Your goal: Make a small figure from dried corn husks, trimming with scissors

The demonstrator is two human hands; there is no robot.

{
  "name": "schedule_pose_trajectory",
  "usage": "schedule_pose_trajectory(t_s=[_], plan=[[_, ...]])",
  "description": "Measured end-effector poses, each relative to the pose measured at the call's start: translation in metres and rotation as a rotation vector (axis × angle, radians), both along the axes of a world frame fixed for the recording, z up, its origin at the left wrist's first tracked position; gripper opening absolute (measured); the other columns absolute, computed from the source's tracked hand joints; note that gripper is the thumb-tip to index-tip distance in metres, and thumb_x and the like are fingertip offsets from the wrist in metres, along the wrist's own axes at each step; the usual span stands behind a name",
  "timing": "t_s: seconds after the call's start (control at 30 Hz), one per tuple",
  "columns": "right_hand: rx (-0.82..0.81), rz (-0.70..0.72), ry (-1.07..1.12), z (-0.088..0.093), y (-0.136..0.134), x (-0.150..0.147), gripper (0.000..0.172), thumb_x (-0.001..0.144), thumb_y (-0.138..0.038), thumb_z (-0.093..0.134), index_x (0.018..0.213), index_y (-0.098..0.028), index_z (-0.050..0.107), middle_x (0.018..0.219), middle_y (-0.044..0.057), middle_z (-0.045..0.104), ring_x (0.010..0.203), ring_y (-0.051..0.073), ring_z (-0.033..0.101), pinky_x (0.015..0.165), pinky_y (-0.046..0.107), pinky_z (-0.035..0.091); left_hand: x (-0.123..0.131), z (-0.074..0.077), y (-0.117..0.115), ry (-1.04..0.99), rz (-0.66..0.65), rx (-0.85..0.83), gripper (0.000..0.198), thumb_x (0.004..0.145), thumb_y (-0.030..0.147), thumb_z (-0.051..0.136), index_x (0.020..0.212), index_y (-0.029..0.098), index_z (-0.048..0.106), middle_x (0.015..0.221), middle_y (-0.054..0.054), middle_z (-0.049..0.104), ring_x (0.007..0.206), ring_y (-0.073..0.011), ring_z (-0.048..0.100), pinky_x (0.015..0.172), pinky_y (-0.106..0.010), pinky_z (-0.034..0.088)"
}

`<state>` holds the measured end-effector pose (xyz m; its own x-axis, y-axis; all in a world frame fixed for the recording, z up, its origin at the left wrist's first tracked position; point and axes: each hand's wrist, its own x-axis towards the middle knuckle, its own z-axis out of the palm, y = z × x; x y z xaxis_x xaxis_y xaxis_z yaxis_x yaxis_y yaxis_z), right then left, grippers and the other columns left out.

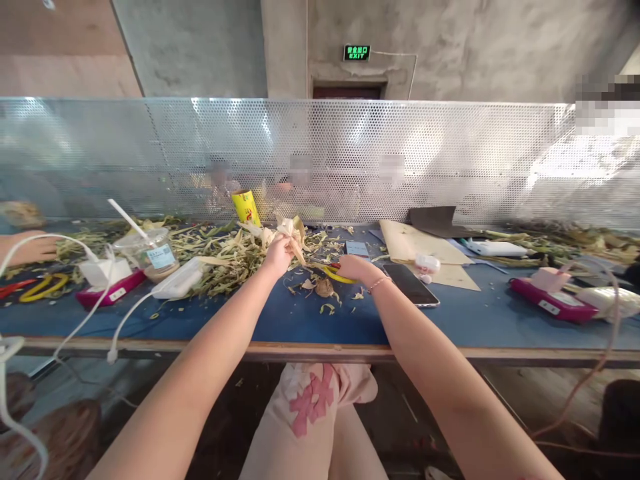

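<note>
Near the centre, a husk [299, 230] is pale cream; at four o'clock from it, a tool [341, 277] shows yellow with a touch of red. Stalks [225, 267] at nine o'clock mix dull green and straw, beneath a bright yellow roll [247, 208] at ten. The tabletop [320, 327] is deep blue at six, above cream trousers [295, 460] with a pink patch [313, 403]. At twelve, a silvery screen [340, 140] is dotted all over, below a sign [357, 53] lettered bright green. A power strip [555, 305] past three is magenta.

Shiny and bright on metal screen [350, 157], whitest at right. Dark under table [320, 328]. Glowing green at exit sign [357, 53]. Blurry, stretched near edges.
</note>
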<state>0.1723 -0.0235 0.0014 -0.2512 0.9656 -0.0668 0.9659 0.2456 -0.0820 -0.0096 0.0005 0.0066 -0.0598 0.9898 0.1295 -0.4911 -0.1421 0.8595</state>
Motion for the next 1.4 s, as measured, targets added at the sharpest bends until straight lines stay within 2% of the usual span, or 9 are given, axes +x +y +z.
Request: schedule_pose_trajectory(t_s=[0.1, 0.23, 0.3, 0.37, 0.5, 0.7, 0.87, 1.2, 1.4], plan=[[0.088, -0.080, 0.069, 0.003, -0.001, 0.003, 0.033, 0.076, -0.021, 0.041, 0.101, -0.008, 0.059, 0.101, 0.020, 0.064, 0.096, 0.026, 0.060, 0.071, 0.028, 0.043, -0.001, -0.003, 0.002, 0.037, -0.008, 0.054, 0.008, 0.071, 0.006, 0.049, 0.071, 0.014, 0.052, 0.063, 0.001, 0.057, 0.056, -0.0080, 0.054, 0.061, -0.023, 0.043], [0.277, -0.255, 0.293, 0.007, -0.002, 0.009, 0.032, 0.077, -0.022, 0.044, 0.105, -0.005, 0.049, 0.101, 0.022, 0.062, 0.094, 0.026, 0.060, 0.071, 0.028, 0.043, -0.003, -0.006, 0.005, 0.072, 0.014, 0.131, 0.007, 0.068, 0.009, 0.057, 0.067, 0.014, 0.052, 0.059, 0.002, 0.055, 0.053, -0.0064, 0.052, 0.055, -0.019, 0.040], [0.333, -0.264, 0.362, 0.008, -0.001, 0.011, 0.032, 0.078, -0.025, 0.046, 0.104, -0.007, 0.045, 0.100, 0.023, 0.061, 0.094, 0.028, 0.059, 0.072, 0.030, 0.042, -0.004, -0.007, 0.006, 0.065, 0.017, 0.138, 0.008, 0.068, 0.012, 0.059, 0.066, 0.015, 0.051, 0.057, 0.003, 0.054, 0.052, -0.0062, 0.051, 0.055, -0.019, 0.041], [0.357, -0.235, 0.410, 0.007, 0.000, 0.012, 0.033, 0.080, -0.033, 0.046, 0.102, -0.009, 0.044, 0.100, 0.023, 0.061, 0.095, 0.029, 0.059, 0.073, 0.031, 0.042, -0.005, -0.007, 0.007, 0.038, 0.021, 0.122, 0.012, 0.067, 0.013, 0.061, 0.064, 0.015, 0.049, 0.055, 0.003, 0.054, 0.051, -0.0061, 0.050, 0.056, -0.020, 0.042], [0.375, -0.115, 0.430, 0.002, -0.002, 0.006, 0.046, 0.080, -0.049, 0.045, 0.104, -0.010, 0.044, 0.105, 0.022, 0.060, 0.100, 0.030, 0.056, 0.078, 0.032, 0.041, -0.008, -0.007, 0.011, -0.063, 0.061, 0.074, 0.016, 0.068, 0.009, 0.059, 0.061, 0.015, 0.046, 0.055, 0.003, 0.056, 0.053, -0.0068, 0.053, 0.060, -0.022, 0.045], [0.352, 0.048, 0.443, -0.003, -0.005, 0.000, 0.051, 0.078, -0.051, 0.047, 0.109, -0.011, 0.044, 0.105, 0.019, 0.061, 0.100, 0.026, 0.057, 0.079, 0.029, 0.040, -0.018, -0.007, 0.019, -0.175, 0.158, 0.054, 0.015, 0.069, 0.005, 0.058, 0.064, 0.016, 0.048, 0.057, 0.003, 0.059, 0.057, -0.0070, 0.057, 0.068, -0.022, 0.046], [0.304, 0.083, 0.380, -0.003, -0.008, -0.001, 0.055, 0.075, -0.057, 0.048, 0.107, -0.012, 0.046, 0.098, 0.017, 0.063, 0.091, 0.027, 0.060, 0.072, 0.028, 0.040, -0.020, -0.006, 0.018, -0.211, 0.167, 0.049, 0.016, 0.071, 0.004, 0.055, 0.063, 0.016, 0.048, 0.054, 0.004, 0.057, 0.053, -0.0056, 0.055, 0.063, -0.019, 0.045], [0.305, 0.141, 0.357, -0.003, -0.011, -0.005, 0.039, 0.077, -0.053, 0.046, 0.094, -0.017, 0.048, 0.085, 0.010, 0.062, 0.077, 0.021, 0.058, 0.061, 0.025, 0.035, -0.015, -0.007, 0.012, -0.110, 0.103, 0.090, 0.015, 0.068, 0.008, 0.062, 0.063, 0.015, 0.049, 0.051, 0.005, 0.052, 0.046, -0.0042, 0.048, 0.056, -0.018, 0.041], [0.323, 0.147, 0.375, -0.004, -0.011, -0.005, 0.032, 0.080, -0.048, 0.042, 0.092, -0.018, 0.048, 0.082, 0.008, 0.061, 0.074, 0.020, 0.056, 0.060, 0.025, 0.034, -0.013, -0.006, 0.012, -0.117, 0.091, 0.084, 0.013, 0.068, 0.008, 0.061, 0.065, 0.015, 0.050, 0.053, 0.004, 0.055, 0.050, -0.0050, 0.053, 0.057, -0.018, 0.042]])
